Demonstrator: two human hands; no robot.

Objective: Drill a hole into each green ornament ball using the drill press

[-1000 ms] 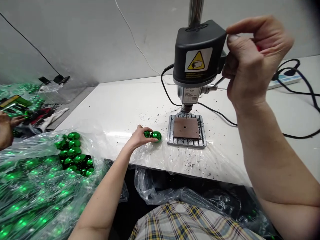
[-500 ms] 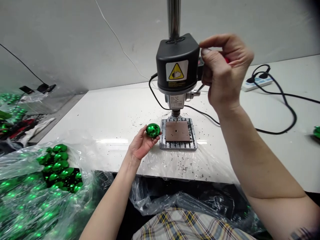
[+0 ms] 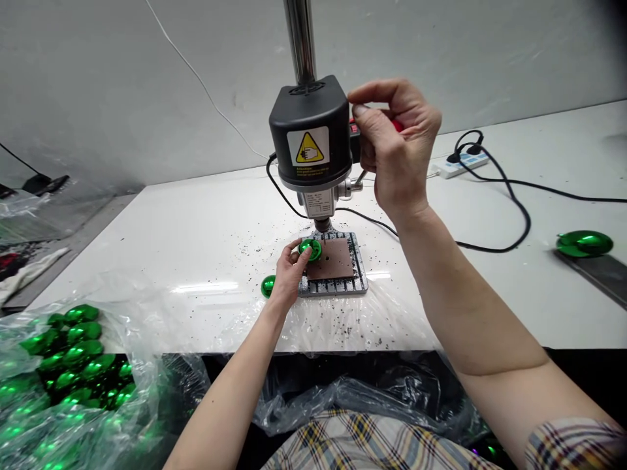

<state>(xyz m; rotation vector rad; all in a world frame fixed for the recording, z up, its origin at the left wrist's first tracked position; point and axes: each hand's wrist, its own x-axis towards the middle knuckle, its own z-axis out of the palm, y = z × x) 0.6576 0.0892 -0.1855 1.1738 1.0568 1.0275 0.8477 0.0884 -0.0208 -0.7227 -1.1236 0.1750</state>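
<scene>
My left hand [image 3: 290, 271] is closed on a shiny green bauble [image 3: 310, 250], thumb on top, over the left part of the brown board [image 3: 337, 260]. The board lies on the slotted metal base [image 3: 361, 279] of a small drill press [image 3: 311, 130] and has a small dark hole. A second green bauble [image 3: 268, 286] rests on the table, left of this hand. Raised beside the black motor housing, my right hand [image 3: 401, 140] is wrapped round the drill press's feed handle. Red shows between its fingers, and most of the handle is hidden.
Dark shavings lie about the base. At lower left, a clear plastic bag [image 3: 147, 365] holds many green baubles [image 3: 81, 333]. A power strip [image 3: 460, 163] with black cables lies at the right, and another green bauble [image 3: 585, 243] sits near the right edge beside a dark grey bar [image 3: 600, 277].
My left hand has moved its bauble from beside the base onto the board and turned palm down. Another bauble now shows on the table. The view has shifted right; my right hand keeps its grip.
</scene>
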